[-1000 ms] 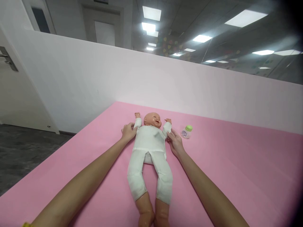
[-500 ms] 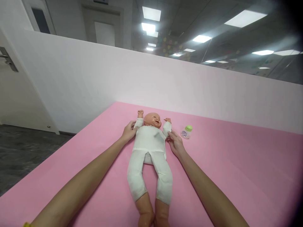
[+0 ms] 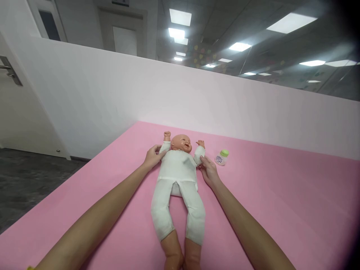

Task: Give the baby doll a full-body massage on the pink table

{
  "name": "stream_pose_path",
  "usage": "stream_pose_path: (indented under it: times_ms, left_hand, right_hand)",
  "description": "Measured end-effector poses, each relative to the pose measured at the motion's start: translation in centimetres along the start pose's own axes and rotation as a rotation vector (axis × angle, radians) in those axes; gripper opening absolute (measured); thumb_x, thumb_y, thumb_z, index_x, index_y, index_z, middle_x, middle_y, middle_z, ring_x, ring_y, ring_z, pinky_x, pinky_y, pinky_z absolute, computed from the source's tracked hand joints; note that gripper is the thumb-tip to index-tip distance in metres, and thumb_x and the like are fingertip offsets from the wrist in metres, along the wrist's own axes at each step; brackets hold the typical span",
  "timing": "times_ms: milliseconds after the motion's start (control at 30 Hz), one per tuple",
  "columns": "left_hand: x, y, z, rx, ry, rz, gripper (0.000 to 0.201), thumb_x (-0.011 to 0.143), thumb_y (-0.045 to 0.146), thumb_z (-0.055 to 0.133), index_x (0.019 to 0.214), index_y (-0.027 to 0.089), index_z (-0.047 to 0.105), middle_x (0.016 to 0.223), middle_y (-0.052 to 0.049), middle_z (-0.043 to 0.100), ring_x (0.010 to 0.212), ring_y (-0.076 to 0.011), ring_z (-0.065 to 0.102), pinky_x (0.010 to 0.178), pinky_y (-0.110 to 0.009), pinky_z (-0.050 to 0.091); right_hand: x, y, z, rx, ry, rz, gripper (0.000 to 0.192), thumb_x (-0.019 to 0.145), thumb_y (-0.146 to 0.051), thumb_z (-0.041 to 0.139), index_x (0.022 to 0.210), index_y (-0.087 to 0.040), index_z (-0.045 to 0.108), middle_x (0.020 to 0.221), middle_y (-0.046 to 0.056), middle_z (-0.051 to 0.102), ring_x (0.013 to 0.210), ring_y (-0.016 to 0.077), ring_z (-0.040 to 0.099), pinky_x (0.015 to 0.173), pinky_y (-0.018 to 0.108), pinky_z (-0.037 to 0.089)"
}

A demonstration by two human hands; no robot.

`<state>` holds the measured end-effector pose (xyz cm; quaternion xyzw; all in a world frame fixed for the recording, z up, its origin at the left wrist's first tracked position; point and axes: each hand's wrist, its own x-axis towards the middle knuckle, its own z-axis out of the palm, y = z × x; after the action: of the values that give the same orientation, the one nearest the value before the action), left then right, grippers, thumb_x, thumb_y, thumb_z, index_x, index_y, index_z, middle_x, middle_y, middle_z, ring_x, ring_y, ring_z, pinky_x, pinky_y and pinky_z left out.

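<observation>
A baby doll [image 3: 177, 168] in a white cloth suit lies on its back on the pink table top [image 3: 123, 210]. Its head points to the far side, its arms are raised, and its bare feet reach the bottom edge of the view. My left hand [image 3: 153, 157] grips the doll's upper arm on the left, thumb on top. On the other side my right hand [image 3: 208, 169] holds the doll's other sleeve between thumb and fingers; some fingertips are hidden beneath it. Just beyond my right hand stands a small clear bottle [image 3: 221, 158] with a green cap.
A white partition wall [image 3: 197, 101] rises behind the table's far edge. At the left is a door [image 3: 25, 108] with a metal handle, above a dark grey floor [image 3: 36, 183]. Ceiling lights [image 3: 180, 17] shine beyond the partition.
The doll's arm by my right hand has shifted slightly outward to the right. Both hands keep their places on the doll's arms.
</observation>
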<state>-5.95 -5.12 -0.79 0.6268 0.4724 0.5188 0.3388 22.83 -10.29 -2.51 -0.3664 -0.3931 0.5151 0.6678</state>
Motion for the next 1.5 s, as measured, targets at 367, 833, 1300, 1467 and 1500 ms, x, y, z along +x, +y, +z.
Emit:
stream_pose_path:
  times_ms: [367,833,1300,1467,1500]
  left_hand:
    - [-0.1,0.2,0.2,-0.083,-0.087,0.088,0.029,0.081,0.038,0.066,0.104,0.021,0.062,0.111,-0.004,0.069,0.097,-0.0185,0.064,0.082,-0.027,0.051]
    - [-0.2,-0.2,0.2,-0.125,-0.046,-0.004,0.038,0.068,0.021,0.069,0.104,0.023,0.057,0.108,-0.004,0.066,0.083,-0.0181,0.063,0.060,-0.026,0.048]
    - [-0.1,-0.2,0.2,-0.173,-0.070,0.093,0.023,0.072,0.024,0.069,0.089,0.021,0.053,0.082,0.003,0.056,0.073,-0.0121,0.049,0.065,-0.021,0.039]
    - [-0.2,-0.1,0.0,-0.249,-0.098,0.099,0.021,0.067,0.015,0.061,0.087,0.020,0.054,0.077,0.004,0.052,0.068,-0.0105,0.043,0.061,-0.021,0.033]
    - [-0.1,-0.2,0.0,-0.255,-0.097,0.098,0.022,0.066,0.014,0.060,0.087,0.020,0.055,0.078,0.004,0.052,0.068,-0.0106,0.043,0.061,-0.021,0.033]
  right_hand:
    - [-0.3,-0.2,0.1,0.021,-0.037,-0.003,0.029,0.065,-0.023,0.084,0.091,-0.024,0.072,0.084,-0.001,0.071,0.071,0.0143,0.059,0.063,0.028,0.045]
    - [-0.4,-0.3,0.3,0.029,-0.030,-0.005,0.032,0.063,-0.026,0.087,0.094,-0.024,0.078,0.101,0.003,0.077,0.073,0.0144,0.057,0.060,0.027,0.042]
    - [-0.6,-0.4,0.2,0.005,-0.098,-0.006,0.027,0.067,-0.034,0.090,0.088,-0.024,0.076,0.105,0.005,0.078,0.099,0.0241,0.068,0.075,0.033,0.048]
    - [-0.3,-0.2,-0.2,0.021,-0.110,0.002,0.026,0.065,-0.032,0.091,0.084,-0.025,0.076,0.097,0.003,0.077,0.101,0.0261,0.068,0.083,0.037,0.049]
    - [-0.2,-0.1,-0.3,0.016,-0.100,0.009,0.027,0.064,-0.032,0.090,0.085,-0.026,0.077,0.095,0.003,0.077,0.099,0.0259,0.068,0.084,0.037,0.049]
